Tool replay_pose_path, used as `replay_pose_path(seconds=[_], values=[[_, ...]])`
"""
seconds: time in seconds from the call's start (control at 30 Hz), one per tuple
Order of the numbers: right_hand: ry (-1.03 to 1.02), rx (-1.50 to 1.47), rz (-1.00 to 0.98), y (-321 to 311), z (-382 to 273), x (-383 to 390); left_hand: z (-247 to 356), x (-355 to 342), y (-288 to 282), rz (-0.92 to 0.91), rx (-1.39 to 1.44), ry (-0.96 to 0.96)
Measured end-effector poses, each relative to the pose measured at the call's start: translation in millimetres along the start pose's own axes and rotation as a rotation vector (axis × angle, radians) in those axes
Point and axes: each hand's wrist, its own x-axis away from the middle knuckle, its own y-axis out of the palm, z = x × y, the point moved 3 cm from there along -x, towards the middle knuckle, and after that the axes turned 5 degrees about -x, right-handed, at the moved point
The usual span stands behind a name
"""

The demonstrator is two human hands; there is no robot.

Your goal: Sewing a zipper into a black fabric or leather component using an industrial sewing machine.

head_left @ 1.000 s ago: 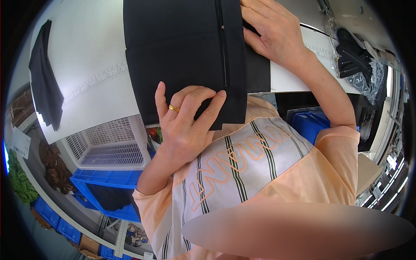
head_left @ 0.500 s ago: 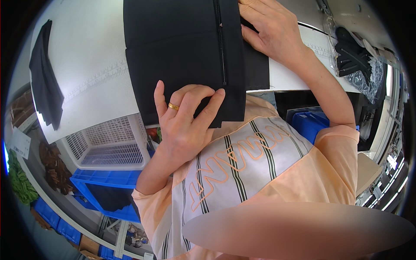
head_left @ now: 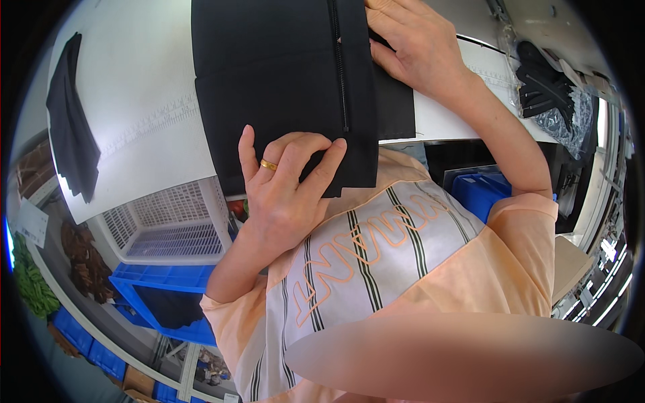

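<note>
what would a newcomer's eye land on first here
Most likely the black fabric with its zipper, over the white table at top centre. Next, the left hand near its lower edge, wearing a gold ring. Further left, a white basket sits above a blue crate.

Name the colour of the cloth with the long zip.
The cloth is black; it shows best in the head view.

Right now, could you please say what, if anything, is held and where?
Grip unclear: left hand touches black cloth below the zipper, right hand the cloth's right edge.
</note>
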Motion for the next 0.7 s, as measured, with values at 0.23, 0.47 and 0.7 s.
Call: replay_pose_path(seconds=[0.23, 0.47, 0.7], values=[[0.011, -0.001, -0.029, -1, 0, -1, -7, -13, -15, -0.224, 0.037, 0.066], [-0.008, -0.043, 0.027, 2, 2, 2, -17, -31, -22, -0.339, 0.039, 0.172], [0.005, -0.02, -0.015, -2, 0, -2, -39, -51, -10, -0.24, 0.09, 0.242]])
